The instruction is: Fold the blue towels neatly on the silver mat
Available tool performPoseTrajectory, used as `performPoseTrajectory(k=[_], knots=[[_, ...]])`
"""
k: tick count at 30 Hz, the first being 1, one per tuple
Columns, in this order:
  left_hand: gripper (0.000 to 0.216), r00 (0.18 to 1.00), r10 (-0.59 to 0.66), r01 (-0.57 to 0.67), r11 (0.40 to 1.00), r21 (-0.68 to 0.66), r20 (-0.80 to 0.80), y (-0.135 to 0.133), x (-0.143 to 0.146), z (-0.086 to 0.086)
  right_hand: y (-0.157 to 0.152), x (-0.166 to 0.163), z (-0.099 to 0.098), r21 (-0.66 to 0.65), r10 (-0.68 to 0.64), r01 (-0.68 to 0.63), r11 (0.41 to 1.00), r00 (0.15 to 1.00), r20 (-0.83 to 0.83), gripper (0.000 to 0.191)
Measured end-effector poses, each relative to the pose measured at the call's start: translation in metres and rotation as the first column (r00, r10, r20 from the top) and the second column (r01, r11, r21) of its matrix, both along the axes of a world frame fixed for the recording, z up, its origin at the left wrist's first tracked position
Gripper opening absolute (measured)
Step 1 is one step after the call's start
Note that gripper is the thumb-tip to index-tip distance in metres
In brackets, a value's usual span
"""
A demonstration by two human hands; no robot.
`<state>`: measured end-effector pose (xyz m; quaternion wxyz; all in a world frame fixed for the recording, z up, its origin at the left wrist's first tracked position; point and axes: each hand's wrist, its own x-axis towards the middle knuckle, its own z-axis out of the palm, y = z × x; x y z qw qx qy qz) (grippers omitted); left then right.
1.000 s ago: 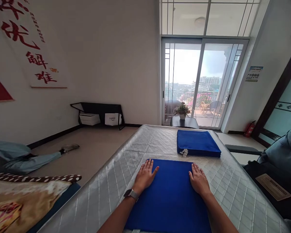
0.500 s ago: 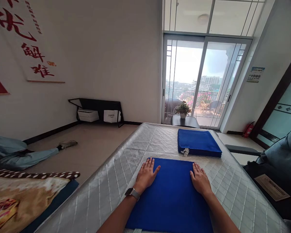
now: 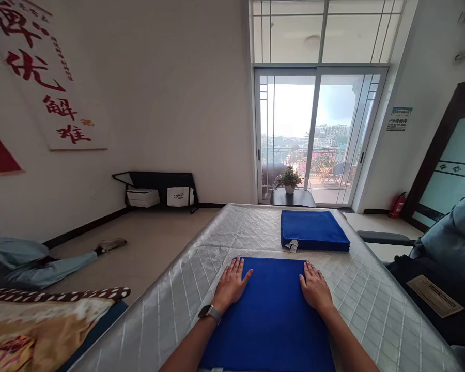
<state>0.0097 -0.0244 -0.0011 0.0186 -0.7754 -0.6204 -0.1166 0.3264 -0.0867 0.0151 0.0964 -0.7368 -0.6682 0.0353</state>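
Observation:
A flat blue cloth panel point(image 3: 271, 320) lies on the silver quilted table cover point(image 3: 170, 294) right in front of me. My left hand point(image 3: 232, 283), with a watch on its wrist, rests palm down on the panel's far left corner, fingers stretched out. Over the far right corner lies my right hand point(image 3: 315, 285), also flat with the fingers extended. Beyond both hands sits a folded blue fabric stack point(image 3: 313, 228) with several layers and white tags at its near left corner. A small white tag shows at the panel's near edge.
To the right stands a dark chair point(image 3: 445, 248) with a label. At the left are a patterned blanket point(image 3: 54, 320) and a person's legs point(image 3: 50, 266) on the floor side. A potted plant point(image 3: 290, 180) stands on a chair past the table's far end, before sliding glass doors.
The camera view has tilted up slightly and turned a little left. Both hands stay flat on the panel's far corners, and the panel lies as before.

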Motion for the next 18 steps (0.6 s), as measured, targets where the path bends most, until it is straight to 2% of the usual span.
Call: performPoseTrajectory(k=[4,7,9,11,14,16,18], knots=[[0.088,0.996,-0.005,0.002,1.0,-0.03,-0.084,0.004,0.0,0.005,-0.002,0.0,0.002,-0.001,0.0,0.0,1.0,1.0,-0.019,0.067],[0.09,0.991,0.051,-0.051,0.999,0.004,-0.122,0.005,0.016,0.013,-0.004,-0.001,0.005,-0.001,-0.002,0.002,1.0,0.999,-0.048,0.067],[0.09,0.995,0.036,-0.03,0.998,0.053,-0.098,0.001,0.042,0.015,-0.004,-0.002,0.007,0.0,-0.005,0.005,1.0,0.998,-0.06,0.067],[0.084,0.994,-0.095,0.098,0.993,0.063,-0.045,-0.008,0.079,0.014,-0.005,-0.002,0.008,0.002,-0.006,0.006,1.0,0.998,-0.062,0.067],[0.073,0.942,-0.332,0.331,0.943,0.023,0.05,-0.023,0.143,0.007,-0.007,0.0,0.007,0.005,0.004,-0.004,1.0,0.999,-0.053,0.066],[0.069,0.901,-0.422,0.421,0.907,0.033,0.102,-0.032,0.178,0.003,-0.008,0.002,0.006,0.004,0.028,-0.028,1.0,0.999,-0.033,0.064],[0.066,0.883,-0.448,0.446,0.894,0.046,0.141,-0.036,0.199,0.002,-0.009,0.003,0.005,-0.001,0.055,-0.055,0.998,0.998,-0.013,0.064]])
